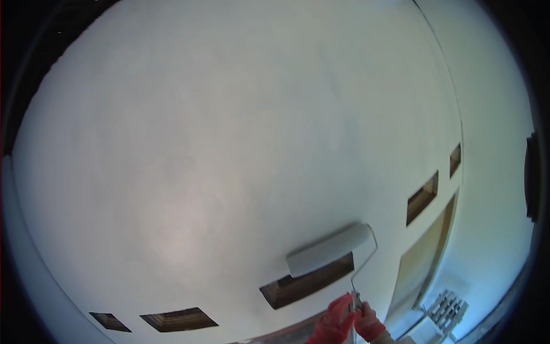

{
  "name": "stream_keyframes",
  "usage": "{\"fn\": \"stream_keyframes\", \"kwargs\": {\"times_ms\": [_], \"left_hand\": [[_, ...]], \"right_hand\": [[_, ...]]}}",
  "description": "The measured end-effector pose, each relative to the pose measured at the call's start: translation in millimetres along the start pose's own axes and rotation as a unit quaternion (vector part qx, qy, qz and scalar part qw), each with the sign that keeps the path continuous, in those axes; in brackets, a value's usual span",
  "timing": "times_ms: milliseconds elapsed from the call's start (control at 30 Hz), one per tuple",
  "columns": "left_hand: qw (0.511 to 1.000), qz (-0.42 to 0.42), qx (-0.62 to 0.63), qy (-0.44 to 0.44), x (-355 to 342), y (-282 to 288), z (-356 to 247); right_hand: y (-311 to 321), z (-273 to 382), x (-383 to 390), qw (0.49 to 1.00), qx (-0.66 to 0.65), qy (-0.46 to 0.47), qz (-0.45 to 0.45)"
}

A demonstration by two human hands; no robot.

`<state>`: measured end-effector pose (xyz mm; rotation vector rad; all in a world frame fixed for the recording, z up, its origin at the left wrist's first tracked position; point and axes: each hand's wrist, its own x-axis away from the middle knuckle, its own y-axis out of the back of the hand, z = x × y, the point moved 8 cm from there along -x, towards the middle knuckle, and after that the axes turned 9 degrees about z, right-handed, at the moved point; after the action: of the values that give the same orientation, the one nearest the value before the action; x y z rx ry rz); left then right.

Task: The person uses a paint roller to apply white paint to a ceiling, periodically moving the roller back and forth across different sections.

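Observation:
A paint roller [327, 250] with a wide white sleeve is up against the pale wall [217, 143], just over a rectangular recess [309, 285]. From the sleeve's right end a bent wire frame [375, 243] runs down to the handle. My left hand [334, 322], in a red glove, is closed round the handle at the lower edge. Close beside it on the right, my right hand [368, 323] also grips the handle, red showing on it too. The handle's lower part is mostly hidden by both hands.
Other dark recesses in the wall include one at lower left [179, 320] and one at right [422, 199]. A tall doorway-like opening [421, 258] stands at right, near the wall corner. Beyond it are a stack of grey slatted pieces [448, 311] and a white box-like object [425, 332].

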<state>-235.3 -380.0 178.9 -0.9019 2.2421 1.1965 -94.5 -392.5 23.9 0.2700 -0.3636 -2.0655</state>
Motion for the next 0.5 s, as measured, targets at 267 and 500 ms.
{"fn": "stream_keyframes", "kwargs": {"times_ms": [267,500], "left_hand": [[0.990,-0.029,0.069,0.118,3.0,30.0,8.5],[0.992,-0.082,0.090,0.007,-26.9,57.7,-22.0]], "right_hand": [[29.3,120.1,3.2,0.939,-0.002,0.339,-0.058],[115.7,335.3,-69.2,0.913,-0.052,0.380,-0.142]]}}
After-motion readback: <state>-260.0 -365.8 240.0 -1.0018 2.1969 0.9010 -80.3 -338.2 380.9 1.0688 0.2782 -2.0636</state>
